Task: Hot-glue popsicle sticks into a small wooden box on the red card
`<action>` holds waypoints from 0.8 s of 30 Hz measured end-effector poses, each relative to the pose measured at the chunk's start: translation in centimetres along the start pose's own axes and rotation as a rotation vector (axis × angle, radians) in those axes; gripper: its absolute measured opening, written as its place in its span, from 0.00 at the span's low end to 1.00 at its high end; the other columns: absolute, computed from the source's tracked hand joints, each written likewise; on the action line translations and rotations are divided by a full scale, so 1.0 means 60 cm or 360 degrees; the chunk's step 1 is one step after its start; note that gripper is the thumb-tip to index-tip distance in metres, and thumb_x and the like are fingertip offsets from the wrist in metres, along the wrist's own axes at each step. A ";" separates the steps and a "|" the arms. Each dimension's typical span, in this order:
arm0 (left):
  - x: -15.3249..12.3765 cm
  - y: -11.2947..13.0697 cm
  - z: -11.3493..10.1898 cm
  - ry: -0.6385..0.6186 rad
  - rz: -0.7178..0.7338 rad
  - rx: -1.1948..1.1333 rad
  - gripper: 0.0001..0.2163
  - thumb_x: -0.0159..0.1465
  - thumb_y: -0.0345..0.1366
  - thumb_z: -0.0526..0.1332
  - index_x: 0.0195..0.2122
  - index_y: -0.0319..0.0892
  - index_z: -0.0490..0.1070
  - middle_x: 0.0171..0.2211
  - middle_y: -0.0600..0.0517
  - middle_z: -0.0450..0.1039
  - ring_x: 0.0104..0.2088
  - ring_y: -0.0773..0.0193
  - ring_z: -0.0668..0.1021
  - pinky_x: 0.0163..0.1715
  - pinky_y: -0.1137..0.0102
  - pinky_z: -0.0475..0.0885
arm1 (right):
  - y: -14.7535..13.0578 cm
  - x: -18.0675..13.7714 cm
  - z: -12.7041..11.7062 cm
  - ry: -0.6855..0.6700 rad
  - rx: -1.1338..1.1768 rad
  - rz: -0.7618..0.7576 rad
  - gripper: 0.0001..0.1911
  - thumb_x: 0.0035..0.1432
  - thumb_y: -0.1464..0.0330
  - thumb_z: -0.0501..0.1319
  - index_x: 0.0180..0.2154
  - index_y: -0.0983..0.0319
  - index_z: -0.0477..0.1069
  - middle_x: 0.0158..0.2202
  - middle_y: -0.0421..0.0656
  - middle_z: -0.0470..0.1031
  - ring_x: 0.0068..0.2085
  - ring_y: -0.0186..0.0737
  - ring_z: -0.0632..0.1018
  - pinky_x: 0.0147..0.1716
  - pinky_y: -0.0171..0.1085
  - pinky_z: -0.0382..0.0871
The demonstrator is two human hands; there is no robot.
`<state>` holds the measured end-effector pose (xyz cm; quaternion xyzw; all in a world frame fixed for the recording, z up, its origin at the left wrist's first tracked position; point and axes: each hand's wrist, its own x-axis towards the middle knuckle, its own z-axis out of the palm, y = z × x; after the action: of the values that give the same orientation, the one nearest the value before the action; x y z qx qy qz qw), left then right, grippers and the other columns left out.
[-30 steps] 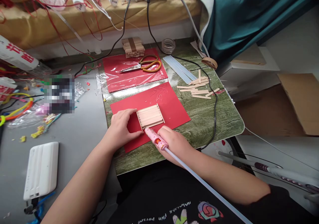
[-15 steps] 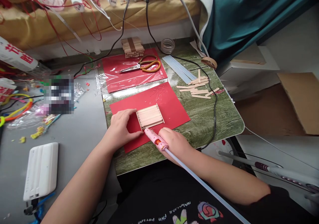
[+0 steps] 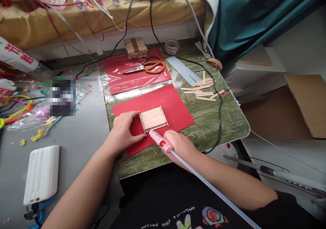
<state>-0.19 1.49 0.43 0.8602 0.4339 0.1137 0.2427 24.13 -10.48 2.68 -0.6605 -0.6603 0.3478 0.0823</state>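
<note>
A small panel of wooden craft sticks (image 3: 153,118) lies on a red sheet of card (image 3: 175,112), with a stick along its left side and another along its right. My left hand (image 3: 124,129) grips the panel's left side, forefinger at the far corner and thumb at the near one. My right hand (image 3: 177,142) is closed around a pink hot glue gun (image 3: 160,141). The gun's nozzle is at the panel's near edge, close to my left thumb; whether it touches cannot be made out. A long clear glue stick (image 3: 203,179) sticks out of the gun's back.
Scissors (image 3: 152,67) lie on wrapped red card (image 3: 122,81) behind, near a bundle of craft sticks (image 3: 136,48). Spare glue sticks (image 3: 182,69) and loose craft sticks (image 3: 205,94) are at right. A black cable (image 3: 219,120) crosses the table. A white power bank (image 3: 42,174) lies left.
The glue gun's nozzle has shifted slightly to the right along the panel's near edge, with my right hand. My left hand and the panel have stayed in place.
</note>
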 end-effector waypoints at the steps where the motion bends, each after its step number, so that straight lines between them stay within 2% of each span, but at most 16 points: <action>1: 0.000 0.000 0.000 -0.0002 -0.0003 0.0001 0.37 0.61 0.49 0.73 0.68 0.53 0.60 0.64 0.46 0.71 0.64 0.42 0.71 0.64 0.47 0.64 | 0.000 -0.001 0.000 0.0007 0.0012 0.0000 0.14 0.65 0.64 0.59 0.32 0.57 0.53 0.33 0.39 0.64 0.29 0.36 0.61 0.29 0.37 0.48; 11: 0.000 0.000 0.001 -0.0007 -0.0009 0.0001 0.37 0.61 0.50 0.73 0.67 0.53 0.60 0.65 0.46 0.70 0.65 0.41 0.71 0.64 0.46 0.64 | 0.003 -0.008 -0.008 0.0025 0.0006 0.0105 0.17 0.67 0.63 0.59 0.31 0.56 0.52 0.31 0.37 0.62 0.28 0.36 0.59 0.28 0.37 0.47; 24: 0.000 0.002 0.002 -0.0017 -0.0018 0.0023 0.37 0.61 0.51 0.73 0.68 0.53 0.59 0.65 0.45 0.70 0.65 0.42 0.71 0.65 0.47 0.63 | 0.010 -0.019 -0.007 0.0117 0.0077 0.0119 0.14 0.67 0.66 0.60 0.32 0.57 0.56 0.33 0.38 0.65 0.29 0.36 0.62 0.29 0.37 0.49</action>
<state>-0.07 1.41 0.39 0.8600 0.4384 0.1046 0.2395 25.00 -11.48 3.07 -0.6949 -0.6231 0.3420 0.1095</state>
